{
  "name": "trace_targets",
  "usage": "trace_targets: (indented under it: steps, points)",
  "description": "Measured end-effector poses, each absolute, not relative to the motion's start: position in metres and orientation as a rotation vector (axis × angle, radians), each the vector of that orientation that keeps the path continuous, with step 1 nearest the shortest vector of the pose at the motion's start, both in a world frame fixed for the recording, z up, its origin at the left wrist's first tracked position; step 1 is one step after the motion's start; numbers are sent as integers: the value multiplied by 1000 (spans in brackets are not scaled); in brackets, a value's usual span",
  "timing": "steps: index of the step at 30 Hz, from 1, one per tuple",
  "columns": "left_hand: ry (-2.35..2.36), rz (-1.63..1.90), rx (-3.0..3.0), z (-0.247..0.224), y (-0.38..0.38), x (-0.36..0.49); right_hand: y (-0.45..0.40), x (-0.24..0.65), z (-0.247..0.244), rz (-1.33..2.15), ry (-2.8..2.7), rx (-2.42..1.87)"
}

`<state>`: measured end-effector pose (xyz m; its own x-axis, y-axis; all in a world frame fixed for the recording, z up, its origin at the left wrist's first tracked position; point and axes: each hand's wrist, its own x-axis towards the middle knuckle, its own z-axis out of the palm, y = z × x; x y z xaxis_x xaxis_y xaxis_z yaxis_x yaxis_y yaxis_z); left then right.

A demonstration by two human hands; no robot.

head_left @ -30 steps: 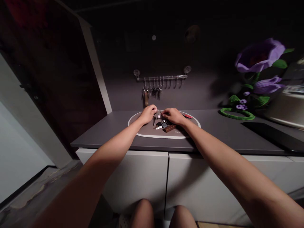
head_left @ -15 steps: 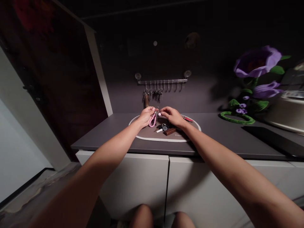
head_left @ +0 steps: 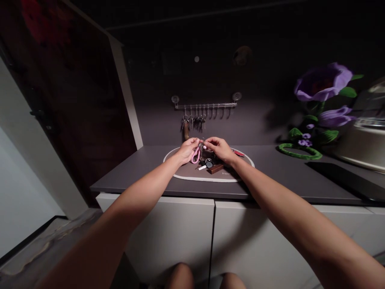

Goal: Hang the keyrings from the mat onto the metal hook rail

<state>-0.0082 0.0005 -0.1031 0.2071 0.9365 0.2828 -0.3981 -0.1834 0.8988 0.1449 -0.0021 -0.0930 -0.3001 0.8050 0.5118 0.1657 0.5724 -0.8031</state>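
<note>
My left hand (head_left: 189, 150) is closed in a pinch on a keychain with a pink loop strap (head_left: 195, 155), which hangs just above the oval mat (head_left: 186, 173). Fingertip to fingertip with it, my right hand (head_left: 219, 147) pinches the same bunch, where a small pale charm (head_left: 205, 147) and bits of metal show. Fingers hide the ring itself. On the mat below lie a key with a round black fob (head_left: 208, 163) and a brown block-shaped piece (head_left: 215, 169). Beyond my right wrist is a red item (head_left: 239, 153), too small to name.
A clear hook rail (head_left: 206, 106) on the wall carries several keys (head_left: 198, 121) and a brown strap (head_left: 186, 130). To the right stand purple fabric flowers (head_left: 325, 82) on a green ring base, a black flat slab (head_left: 345, 180) and a pale dome-shaped appliance (head_left: 365, 140).
The pink strap and pale charm have shifted slightly to the right with my hands, which stay close together. The whole view has dropped a little in the frame.
</note>
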Motion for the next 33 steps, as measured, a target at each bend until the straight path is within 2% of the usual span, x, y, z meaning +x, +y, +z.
trace_targets:
  steps: [8, 23, 33]
  points:
    - [634, 1387, 1333, -106, -1, -7, 2, 148, -93, 746, -1741, -785]
    - [1172, 1497, 2040, -116, 11, -6, 10, 154, -97, 780, -1633, -795]
    - [1245, 1456, 2043, -120, 17, -7, 18, 153, -67, 900, -1399, -828]
